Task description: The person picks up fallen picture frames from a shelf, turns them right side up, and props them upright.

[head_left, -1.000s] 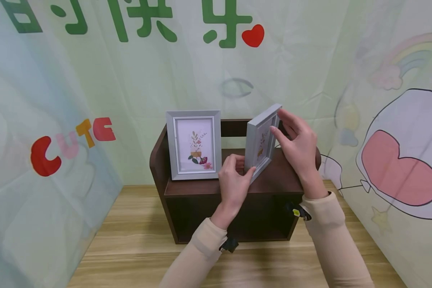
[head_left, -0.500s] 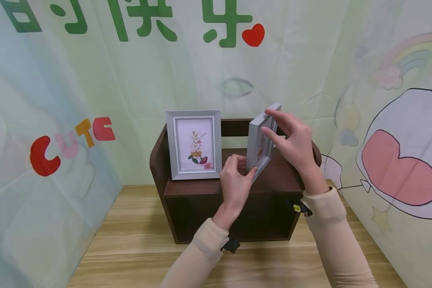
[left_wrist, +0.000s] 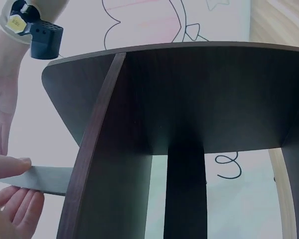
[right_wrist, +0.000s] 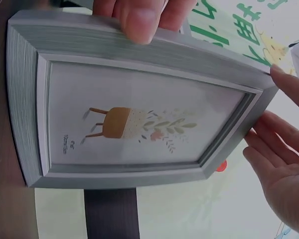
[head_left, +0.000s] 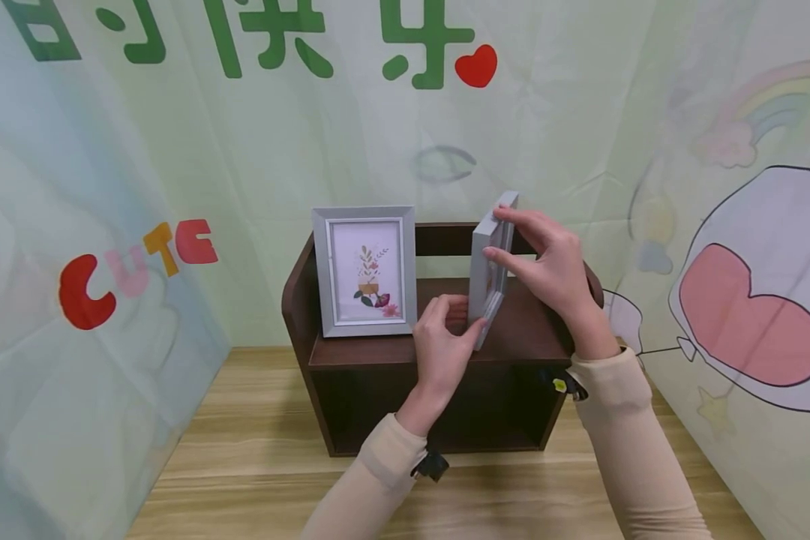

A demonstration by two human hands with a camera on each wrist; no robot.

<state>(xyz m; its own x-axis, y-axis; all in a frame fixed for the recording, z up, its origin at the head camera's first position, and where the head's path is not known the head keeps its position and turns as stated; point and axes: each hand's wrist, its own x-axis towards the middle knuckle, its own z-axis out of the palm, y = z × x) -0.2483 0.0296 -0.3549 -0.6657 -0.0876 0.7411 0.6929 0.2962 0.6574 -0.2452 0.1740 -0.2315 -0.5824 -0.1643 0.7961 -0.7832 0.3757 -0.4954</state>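
A grey picture frame (head_left: 481,277) stands steeply turned on the upper shelf, almost edge-on in the head view. My left hand (head_left: 442,345) pinches its near side low down, thumb on the front and fingers behind. At the upper corner my right hand (head_left: 550,266) grips it between thumb and fingers. The right wrist view shows its front, a plant print (right_wrist: 124,122) behind the inner border, its bottom end at the dark shelf. Left of it a second grey picture frame (head_left: 407,270) faces forward, with dark red and pink flowers (head_left: 382,301) at its print's lower right.
The dark brown two-level shelf (head_left: 378,354) stands on a wood-grain table (head_left: 243,427). Its raised side panels (head_left: 297,292) flank the upper level, and a back rail (head_left: 439,231) runs behind. Printed cloth walls (head_left: 256,150) enclose the back and both sides.
The held picture frame has turned further edge-on, its top moving slightly left. My right hand has shifted left along the top corner; my left hand has barely moved.
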